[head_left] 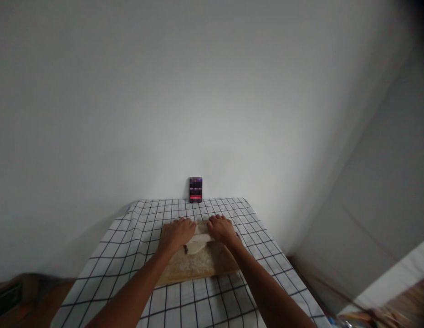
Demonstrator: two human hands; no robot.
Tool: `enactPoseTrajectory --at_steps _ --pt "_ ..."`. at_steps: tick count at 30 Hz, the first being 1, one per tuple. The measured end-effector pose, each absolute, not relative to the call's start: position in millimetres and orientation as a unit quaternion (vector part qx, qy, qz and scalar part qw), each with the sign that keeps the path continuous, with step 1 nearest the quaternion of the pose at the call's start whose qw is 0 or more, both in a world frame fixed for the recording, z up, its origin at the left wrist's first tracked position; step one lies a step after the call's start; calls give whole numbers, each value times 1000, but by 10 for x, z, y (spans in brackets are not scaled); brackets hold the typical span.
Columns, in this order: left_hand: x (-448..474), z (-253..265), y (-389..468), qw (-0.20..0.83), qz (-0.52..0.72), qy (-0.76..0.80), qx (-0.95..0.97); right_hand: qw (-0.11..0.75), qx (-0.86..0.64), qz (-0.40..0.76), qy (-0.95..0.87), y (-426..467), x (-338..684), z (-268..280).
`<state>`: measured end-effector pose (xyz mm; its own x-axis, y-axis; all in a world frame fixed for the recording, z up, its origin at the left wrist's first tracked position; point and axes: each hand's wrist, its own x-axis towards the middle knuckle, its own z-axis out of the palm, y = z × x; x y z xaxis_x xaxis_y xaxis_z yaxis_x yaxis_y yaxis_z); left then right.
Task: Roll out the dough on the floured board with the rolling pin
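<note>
Both hands press palm-down on a rolling pin (202, 238) lying across a pale sheet of dough (195, 246) on the wooden board (201, 264). The left hand (179, 231) lies flat, fingers loosely spread, on the pin's left end; the right hand (222, 228) does likewise on its right end. Neither grips. The board rests on the checked cloth (130, 232) over the counter, and a small dark box (195, 189) stands beyond the board against the wall. The step looks like rolling out dough; continuing calls for even downward pressure from both palms.
</note>
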<state>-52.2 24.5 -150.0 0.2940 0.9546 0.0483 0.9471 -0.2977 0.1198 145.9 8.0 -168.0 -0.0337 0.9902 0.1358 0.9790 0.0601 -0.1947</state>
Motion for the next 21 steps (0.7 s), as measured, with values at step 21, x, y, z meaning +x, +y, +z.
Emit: enactPoseTrajectory --at_steps 21 --pt "-327 -1264 326 35 84 616 783 115 -678 66 -723 903 1414 -1690"
